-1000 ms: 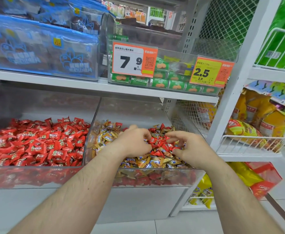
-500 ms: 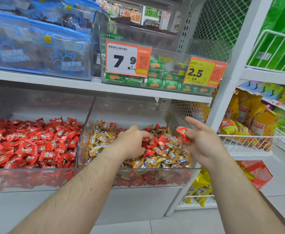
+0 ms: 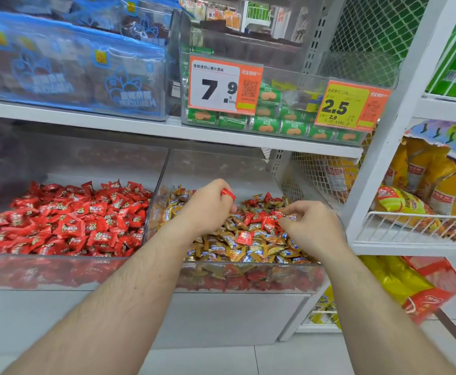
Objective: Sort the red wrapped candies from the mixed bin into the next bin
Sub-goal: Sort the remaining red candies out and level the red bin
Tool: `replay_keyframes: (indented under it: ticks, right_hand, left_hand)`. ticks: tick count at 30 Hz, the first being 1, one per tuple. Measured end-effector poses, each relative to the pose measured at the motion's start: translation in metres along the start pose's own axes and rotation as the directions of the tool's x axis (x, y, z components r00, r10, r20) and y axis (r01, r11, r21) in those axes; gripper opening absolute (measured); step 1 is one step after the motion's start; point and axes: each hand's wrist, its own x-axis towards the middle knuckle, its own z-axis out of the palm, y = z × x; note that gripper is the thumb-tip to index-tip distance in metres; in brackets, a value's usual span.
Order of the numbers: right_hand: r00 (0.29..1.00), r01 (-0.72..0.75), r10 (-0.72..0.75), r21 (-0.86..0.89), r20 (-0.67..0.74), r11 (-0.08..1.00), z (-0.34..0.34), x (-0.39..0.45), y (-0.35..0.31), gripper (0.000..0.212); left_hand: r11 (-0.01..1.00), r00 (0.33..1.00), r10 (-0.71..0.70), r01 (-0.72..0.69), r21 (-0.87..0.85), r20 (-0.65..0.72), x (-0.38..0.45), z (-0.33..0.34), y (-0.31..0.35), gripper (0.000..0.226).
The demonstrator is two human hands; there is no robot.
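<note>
The clear mixed bin (image 3: 251,264) holds gold and red wrapped candies (image 3: 244,237). To its left stands the red candy bin (image 3: 59,256), full of red wrapped candies (image 3: 80,220). My left hand (image 3: 207,205) hovers over the back of the mixed bin and pinches a red candy (image 3: 228,193) at its fingertips. My right hand (image 3: 312,224) is down on the right side of the pile, its fingers curled onto the candies. Whether it holds one is hidden by the fingers.
A white shelf (image 3: 167,129) sits close above both bins, carrying blue packets (image 3: 72,74) and a clear box of green packets (image 3: 275,125) with price tags. A white upright (image 3: 383,147) and a wire basket (image 3: 410,226) of yellow bags stand right.
My right hand, which held a red candy raised at the right, has come down onto the pile. My left hand has lifted off the pile and now pinches a red candy.
</note>
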Motion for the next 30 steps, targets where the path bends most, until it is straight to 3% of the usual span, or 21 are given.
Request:
replay_keyframes:
  ticks: [5, 8, 10, 12, 15, 19, 21, 24, 30]
  right_hand:
    - [0.991, 0.095, -0.065, -0.269, 0.119, 0.958, 0.013, 0.005, -0.006, 0.044]
    - [0.979, 0.114, -0.046, -0.345, 0.198, 0.932, 0.016, 0.008, -0.005, 0.042]
    - [0.976, 0.130, -0.069, -0.303, 0.204, 0.944, 0.018, 0.010, -0.003, 0.026]
    - [0.972, 0.177, -0.127, -0.264, 0.196, 0.948, 0.020, 0.010, -0.002, 0.016]
    - [0.973, 0.194, -0.176, -0.118, 0.149, 0.974, 0.018, 0.011, -0.002, 0.017]
    - [0.992, 0.097, -0.067, 0.304, -0.107, 0.948, 0.000, 0.018, 0.003, 0.012]
    - [0.992, 0.070, -0.021, 0.389, -0.128, 0.919, -0.005, 0.019, 0.005, 0.014]
    - [0.998, 0.039, -0.024, 0.293, -0.055, 0.955, -0.002, 0.019, 0.008, 0.029]
    - [0.998, 0.007, -0.004, -0.048, 0.059, 0.999, 0.007, 0.026, -0.002, 0.031]
  left_hand:
    - [0.964, 0.976, 0.013, -0.071, 0.257, 0.219, -0.006, 0.005, 0.006, 0.013]
    - [0.882, 0.964, -0.027, -0.102, 0.459, 0.266, -0.006, 0.010, 0.006, 0.036]
    - [0.861, 0.957, -0.066, -0.088, 0.501, 0.281, -0.003, 0.014, 0.006, 0.045]
    - [0.864, 0.954, -0.095, -0.064, 0.499, 0.285, 0.000, 0.015, 0.006, 0.048]
    - [0.849, 0.947, -0.112, -0.066, 0.524, 0.300, -0.001, 0.013, 0.006, 0.051]
    - [0.871, 0.951, -0.088, -0.070, 0.486, 0.295, -0.006, 0.009, 0.003, 0.041]
    - [0.890, 0.957, -0.083, -0.054, 0.452, 0.278, -0.009, 0.007, 0.002, 0.039]
    - [0.908, 0.961, -0.095, -0.022, 0.418, 0.258, -0.011, 0.003, -0.001, 0.035]
    - [0.977, 0.990, -0.083, 0.057, 0.207, 0.115, -0.007, -0.003, -0.004, 0.019]
